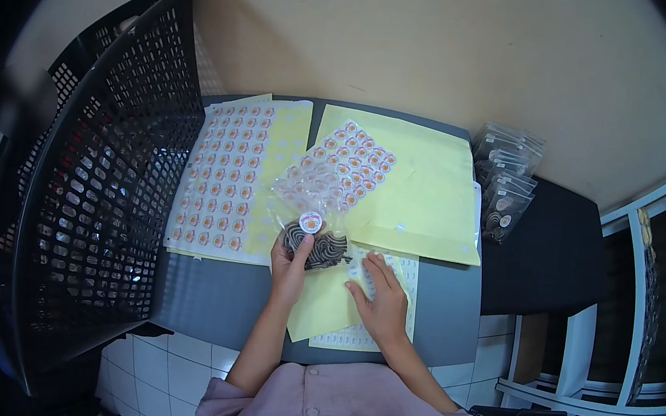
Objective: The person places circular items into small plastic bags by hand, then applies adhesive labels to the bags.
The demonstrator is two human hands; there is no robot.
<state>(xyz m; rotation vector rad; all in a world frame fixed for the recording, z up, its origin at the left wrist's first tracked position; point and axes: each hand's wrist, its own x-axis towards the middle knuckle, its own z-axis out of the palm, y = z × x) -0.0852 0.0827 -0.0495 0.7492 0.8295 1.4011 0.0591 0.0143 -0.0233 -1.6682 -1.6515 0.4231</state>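
Observation:
My left hand (pixel 288 272) is closed on the lower edge of a clear plastic bag (pixel 321 247). Inside the bag lies a dark item with a wavy light pattern; its exact kind does not show. A round white sticker (pixel 310 222) with an orange middle is on the bag, just above my thumb. My right hand (pixel 380 297) rests with fingers stretched and thumb apart on a sheet of small labels (pixel 352 338), partly covered by yellow backing paper (pixel 323 307). Whether a label sticks to a fingertip cannot be made out.
Sheets of round stickers (pixel 220 173) lie at the left on the grey table (pixel 451 316). A large yellow sheet (pixel 423 185) carries more stickers at the back. A tall black perforated basket (pixel 113 163) stands left. Packed plastic bags (pixel 506 197) are piled on a black surface (pixel 553 253) at right.

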